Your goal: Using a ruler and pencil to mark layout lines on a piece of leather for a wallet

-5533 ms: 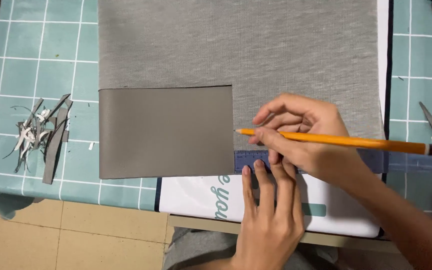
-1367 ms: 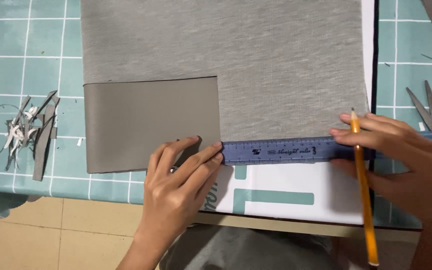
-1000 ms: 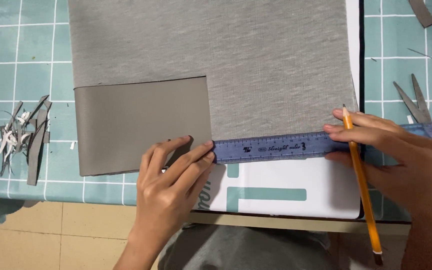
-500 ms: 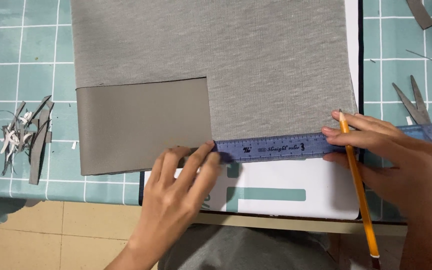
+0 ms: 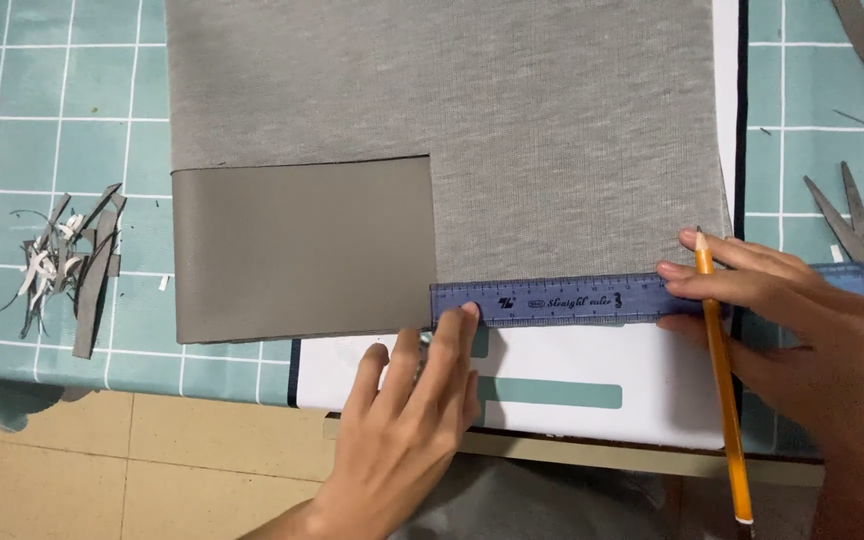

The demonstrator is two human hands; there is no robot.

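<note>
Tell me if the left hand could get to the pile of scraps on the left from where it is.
Probably yes. The left hand rests on the ruler, holding nothing, and only the flat grey sheet and bare table lie between it and the scraps.

ruler's (image 5: 572, 298) right end under right hand (image 5: 812, 340), scissors (image 5: 852, 220) cropped

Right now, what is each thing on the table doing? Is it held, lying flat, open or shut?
Blue ruler: flat along the grey fabric's lower edge, pressed at both ends.
Left hand: fingertips on the ruler's left end.
Right hand: on the ruler's right end, holding the pencil.
Pencil: gripped, tip pointing away.
Grey fabric: spread flat.
Smooth grey sheet: flat.
Scissors: blades slightly open.
Scrap pile: loose, untouched.
</note>
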